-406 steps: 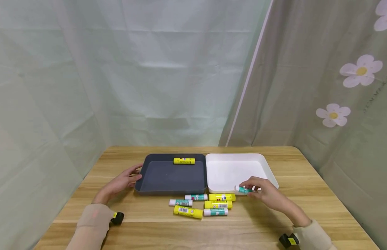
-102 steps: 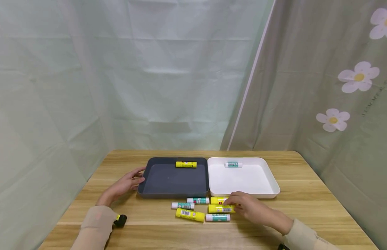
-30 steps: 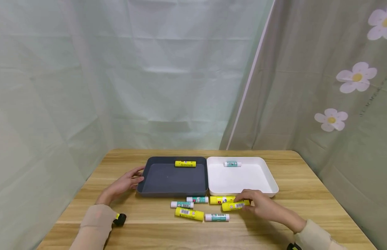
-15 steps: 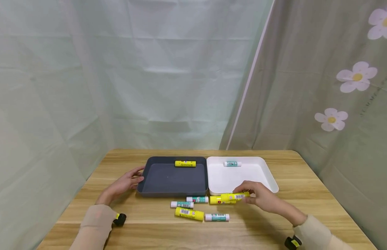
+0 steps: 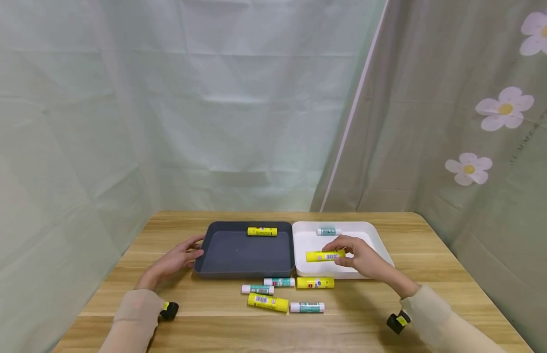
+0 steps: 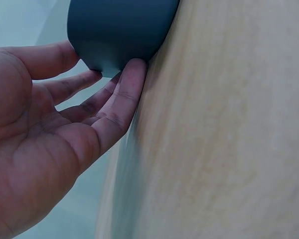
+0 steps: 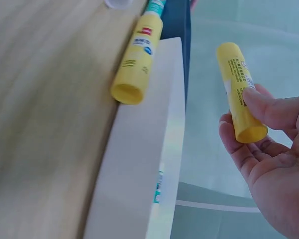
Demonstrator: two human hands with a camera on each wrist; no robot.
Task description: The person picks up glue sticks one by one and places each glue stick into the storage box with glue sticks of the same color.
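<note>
My right hand (image 5: 360, 257) pinches a yellow glue stick (image 5: 319, 256) between thumb and fingers, raised over the white tray (image 5: 379, 240). In the right wrist view the held glue stick (image 7: 236, 94) shows printed text beside the thumb. My left hand (image 5: 178, 257) touches the left end of the dark grey tray (image 5: 200, 250), fingertips at its wall; the left wrist view shows the fingers (image 6: 133, 82) fairly straight against it. One yellow glue stick (image 5: 262, 231) lies in the dark tray, and one white-and-teal glue stick (image 5: 328, 231) in the white tray.
In front of the trays on the wooden table (image 5: 202, 328) lie two yellow glue sticks (image 5: 315, 283) and several white-and-teal glue sticks (image 5: 307, 307). The two trays stand side by side. A pale curtain (image 5: 247, 122) hangs behind the table.
My right hand has picked up the yellow glue stick from the table, raised it and carried it away from me, above the white tray. The left hand stays at the dark tray.
</note>
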